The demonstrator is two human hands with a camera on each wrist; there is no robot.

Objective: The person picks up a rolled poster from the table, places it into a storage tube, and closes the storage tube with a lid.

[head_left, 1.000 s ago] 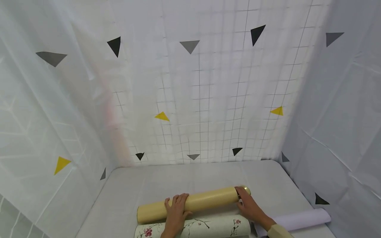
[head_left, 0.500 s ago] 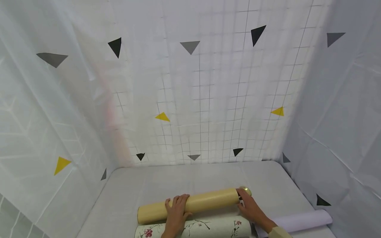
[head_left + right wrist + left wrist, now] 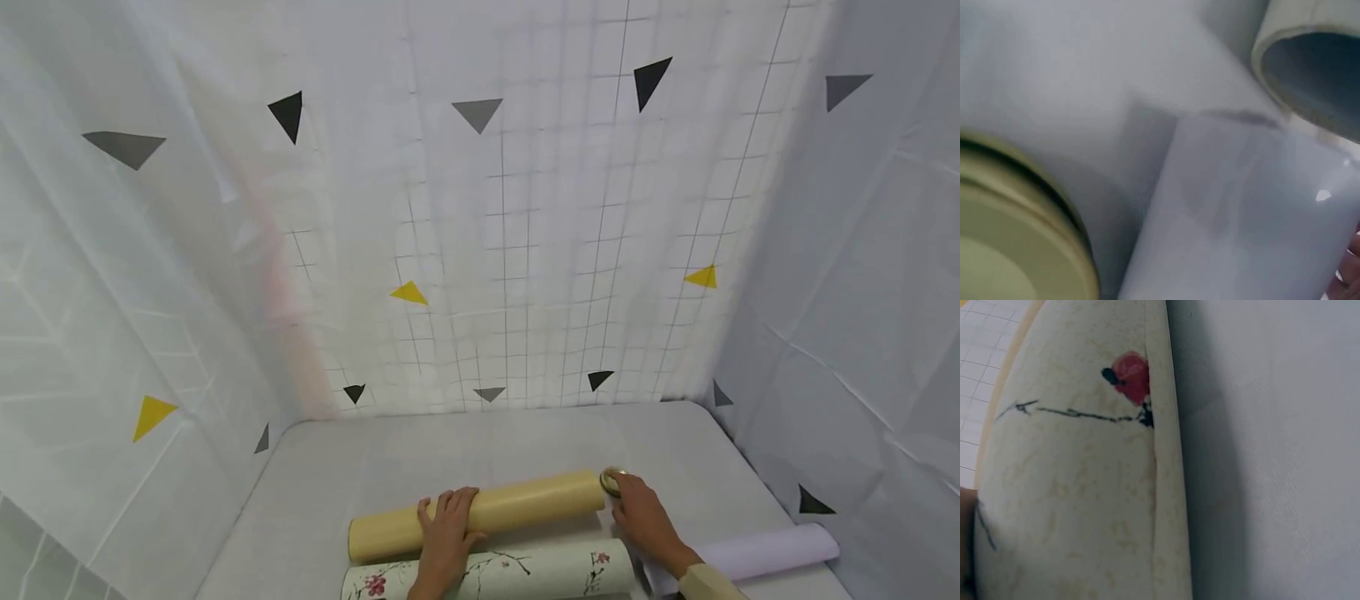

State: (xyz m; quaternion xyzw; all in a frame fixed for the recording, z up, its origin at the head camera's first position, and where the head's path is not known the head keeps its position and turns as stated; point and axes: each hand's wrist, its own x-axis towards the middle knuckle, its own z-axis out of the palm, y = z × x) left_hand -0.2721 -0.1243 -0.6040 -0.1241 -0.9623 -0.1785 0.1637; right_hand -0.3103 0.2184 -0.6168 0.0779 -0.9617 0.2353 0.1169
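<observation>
My left hand [image 3: 447, 537] grips the left half of a yellow tube [image 3: 540, 500], fingers over its top and thumb on the near side. Off the tube's right end, my right hand [image 3: 647, 517] pinches a round gold-coloured lid [image 3: 612, 482]; a small gap separates it from the tube. A thick greenish-gold disc with a dark groove [image 3: 1004, 237] fills the lower left of the right wrist view. Under the left wrist lies a cream roll with plum-blossom print [image 3: 547, 571], which also fills much of the left wrist view. The tube's right opening is hidden.
A pale lilac roll [image 3: 772, 554] lies at the right, partly behind the right forearm; the cream roll's hollow end [image 3: 1316, 75] is beside it in the right wrist view. White sheeting with a grid and triangles [image 3: 495, 250] surrounds the white table [image 3: 420, 450] on three sides.
My right hand has moved slightly right with the gold-coloured lid, which has come away from the tube's end and turned. My left hand has stayed on the tube.
</observation>
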